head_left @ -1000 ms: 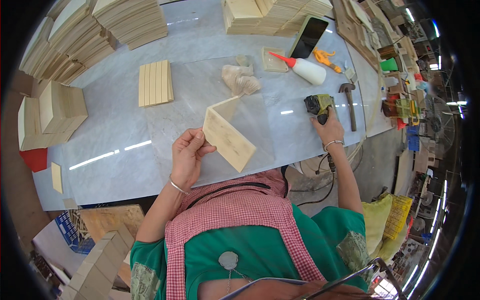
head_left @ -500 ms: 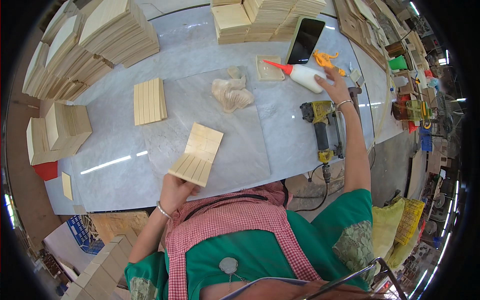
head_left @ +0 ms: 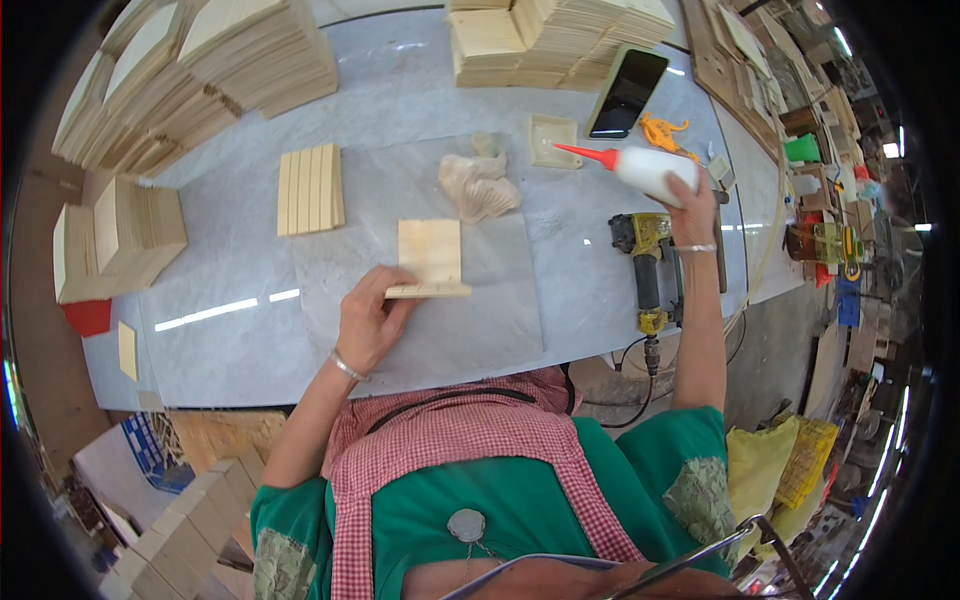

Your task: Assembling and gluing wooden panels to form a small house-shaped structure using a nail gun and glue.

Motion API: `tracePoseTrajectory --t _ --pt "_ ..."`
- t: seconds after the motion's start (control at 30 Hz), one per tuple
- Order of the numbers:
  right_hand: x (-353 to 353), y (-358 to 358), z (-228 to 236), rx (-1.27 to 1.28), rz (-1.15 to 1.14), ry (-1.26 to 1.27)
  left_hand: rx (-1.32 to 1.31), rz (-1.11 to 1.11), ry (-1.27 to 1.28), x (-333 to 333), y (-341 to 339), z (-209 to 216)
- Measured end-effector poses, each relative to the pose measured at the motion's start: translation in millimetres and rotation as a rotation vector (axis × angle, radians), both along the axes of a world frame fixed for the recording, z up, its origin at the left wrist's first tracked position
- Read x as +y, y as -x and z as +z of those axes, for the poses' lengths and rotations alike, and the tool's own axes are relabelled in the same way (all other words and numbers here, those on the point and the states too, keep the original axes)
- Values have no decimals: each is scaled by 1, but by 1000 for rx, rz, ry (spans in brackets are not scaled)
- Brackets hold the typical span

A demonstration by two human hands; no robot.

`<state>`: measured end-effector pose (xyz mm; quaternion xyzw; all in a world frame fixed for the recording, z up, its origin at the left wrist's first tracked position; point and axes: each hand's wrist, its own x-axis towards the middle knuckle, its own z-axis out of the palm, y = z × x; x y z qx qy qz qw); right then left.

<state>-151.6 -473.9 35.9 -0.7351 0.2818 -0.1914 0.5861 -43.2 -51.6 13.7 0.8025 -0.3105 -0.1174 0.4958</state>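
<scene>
My left hand [head_left: 368, 322] pinches a small grooved wooden panel [head_left: 430, 292], turned so mostly its narrow edge shows. Directly behind it, a flat pale wooden piece [head_left: 430, 247] meets its edge; whether the two are joined I cannot tell. In my right hand [head_left: 692, 212] is a white squeeze bottle [head_left: 648, 172] with a long red nozzle, tilted sideways and pointing left. Below the bottle lies a yellow-and-black air nail gun [head_left: 648, 270]. A crumpled whitish cloth [head_left: 478, 188] rests on the grey board [head_left: 500, 310] beyond my left hand.
Grooved wooden panels [head_left: 311, 190] lie left of the cloth. Tall stacks of thin boards [head_left: 265, 55] fill the far left, and more board stacks [head_left: 560, 45] stand at the back. A phone [head_left: 628, 92], a shallow tray [head_left: 553, 141] and an orange object [head_left: 662, 132] sit at the back right.
My right hand has lifted the squeeze bottle and drawn it slightly right and nearer. My left hand has moved up and right, tipping the grooved panel from a slant to edge-on.
</scene>
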Motion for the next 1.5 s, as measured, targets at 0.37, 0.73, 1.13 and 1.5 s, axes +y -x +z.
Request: tracePoseTrajectory --t 0.37,0.73,1.13,1.5 --pt "151 -11 63 -259 96 -340 -104 -9 82 -9 -3 -10" --pt "179 -25 85 -229 202 -244 -133 -2 113 -6 0 -17" --pt "173 -30 99 -242 279 -64 -118 -5 102 -8 -6 -14" --pt "156 -9 107 -221 242 38 -101 -9 94 -7 0 -11"
